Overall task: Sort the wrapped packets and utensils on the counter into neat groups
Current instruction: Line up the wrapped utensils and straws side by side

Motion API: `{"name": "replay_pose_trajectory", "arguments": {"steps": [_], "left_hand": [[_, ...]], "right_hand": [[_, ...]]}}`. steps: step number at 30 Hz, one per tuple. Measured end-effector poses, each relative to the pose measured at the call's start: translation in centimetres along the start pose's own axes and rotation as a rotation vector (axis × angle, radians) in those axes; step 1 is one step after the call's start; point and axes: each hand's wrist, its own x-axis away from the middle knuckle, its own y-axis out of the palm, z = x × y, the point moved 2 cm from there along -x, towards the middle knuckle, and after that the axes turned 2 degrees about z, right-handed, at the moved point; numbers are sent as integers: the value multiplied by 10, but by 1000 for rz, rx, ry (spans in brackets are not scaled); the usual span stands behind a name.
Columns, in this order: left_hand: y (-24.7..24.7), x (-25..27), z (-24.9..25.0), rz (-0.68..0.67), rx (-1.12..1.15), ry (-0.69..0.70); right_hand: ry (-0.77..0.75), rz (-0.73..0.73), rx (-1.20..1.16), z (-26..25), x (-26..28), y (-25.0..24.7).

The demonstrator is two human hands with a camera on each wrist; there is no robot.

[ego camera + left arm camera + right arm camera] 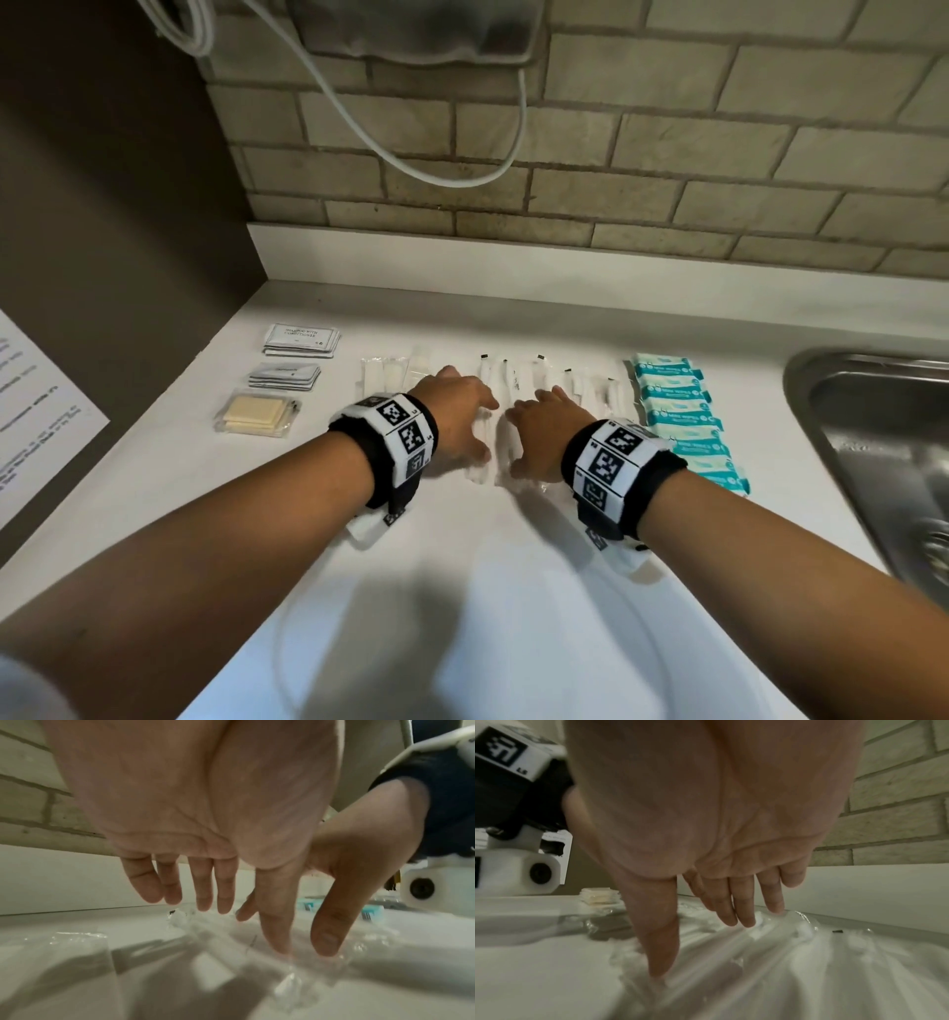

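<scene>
A row of clear-wrapped white utensils (513,390) lies across the middle of the white counter (462,565). Both hands lie palm down over this row, side by side. My left hand (457,416) has straight fingers, its thumb tip touching a wrapper (290,981). My right hand (544,426) is flat too, its thumb pressing on clear wrap (659,983) and its fingers over the wrappers (770,935). Teal wrapped packets (688,421) form a column right of the utensils. Three small stacks stand at left: white sachets (301,340), grey sachets (284,376), yellowish packets (255,413).
A steel sink (883,462) is set into the counter at the right. A brick-tile wall (565,169) with a hanging white cable (436,174) rises behind. A dark side panel with a printed sheet (41,411) bounds the left.
</scene>
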Motion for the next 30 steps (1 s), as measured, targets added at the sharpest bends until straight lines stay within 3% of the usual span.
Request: {"name": "replay_pose_trajectory", "arguments": {"steps": [3, 11, 19, 30], "left_hand": [[7, -1, 0, -130, -196, 42], [7, 2, -4, -141, -263, 75], [2, 3, 9, 10, -152, 134], [10, 3, 32, -23, -211, 167]], "right_hand": [[6, 2, -15, -1, 4, 7], [17, 35, -33, -6, 3, 11], [36, 99, -19, 12, 16, 3], [86, -30, -85, 32, 26, 18]]}}
